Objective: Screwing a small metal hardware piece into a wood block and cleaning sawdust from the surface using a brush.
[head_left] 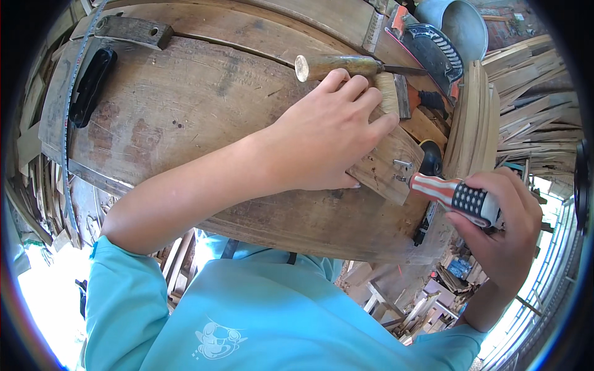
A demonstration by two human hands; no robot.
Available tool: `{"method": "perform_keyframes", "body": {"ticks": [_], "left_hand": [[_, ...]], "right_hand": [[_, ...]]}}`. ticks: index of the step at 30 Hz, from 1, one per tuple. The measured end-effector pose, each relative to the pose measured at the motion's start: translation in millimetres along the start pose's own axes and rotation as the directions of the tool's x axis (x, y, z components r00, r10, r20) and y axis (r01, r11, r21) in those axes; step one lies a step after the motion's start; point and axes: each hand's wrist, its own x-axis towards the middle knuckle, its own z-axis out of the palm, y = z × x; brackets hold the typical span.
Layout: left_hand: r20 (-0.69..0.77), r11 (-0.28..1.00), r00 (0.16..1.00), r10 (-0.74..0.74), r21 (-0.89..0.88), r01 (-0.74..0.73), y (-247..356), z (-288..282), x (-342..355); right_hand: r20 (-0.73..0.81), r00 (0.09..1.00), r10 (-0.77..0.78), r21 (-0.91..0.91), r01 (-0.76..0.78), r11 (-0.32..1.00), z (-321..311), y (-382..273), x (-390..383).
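Note:
My left hand (pixel 346 130) presses down on a wooden piece (pixel 399 151) lying on the workbench, its fingers curled over the far side and the thumb at the near edge. Gripped in my right hand (pixel 510 226) is a screwdriver (pixel 445 190) with a red-and-white striped handle and a black, white-dotted grip. The screwdriver points left, its tip at small metal hardware (pixel 402 164) near the right end of the wood; whether it sits in a screw head is too small to tell. Just beyond my left fingers are a wooden-handled chisel (pixel 346 65) and a wide paintbrush (pixel 399 96).
A black case (pixel 93 88), a holed wooden block (pixel 133 32) and a tape measure blade (pixel 65 133) occupy the bench's left. At right are a black-and-yellow tool (pixel 430 158), a black marker-like object (pixel 423 227), a saw-like tool (pixel 433 52), a bucket (pixel 458 28) and stacked wood strips (pixel 526 105).

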Motion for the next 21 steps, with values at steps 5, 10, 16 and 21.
{"method": "perform_keyframes", "body": {"ticks": [5,10,16,21], "left_hand": [[-0.023,1.0,1.0,0.012,0.013,-0.011,3.5,1.7,3.1],[-0.022,1.0,1.0,-0.009,0.028,0.009,2.2,2.8,-1.0],[-0.015,0.999,1.0,0.002,0.032,-0.002,1.7,1.0,-0.4],[-0.026,0.999,1.0,0.0,0.042,0.001,2.1,3.5,-0.3]], "right_hand": [[0.112,0.967,0.229,-0.117,-0.216,0.969,0.4,-12.6,-3.4],[-0.007,0.998,-0.055,0.14,0.055,0.989,1.7,-6.3,3.0],[-0.034,0.997,0.064,-0.084,-0.067,0.994,1.5,-7.0,-3.9],[0.019,0.967,0.253,-0.159,-0.247,0.956,3.6,-15.7,0.4]]}}
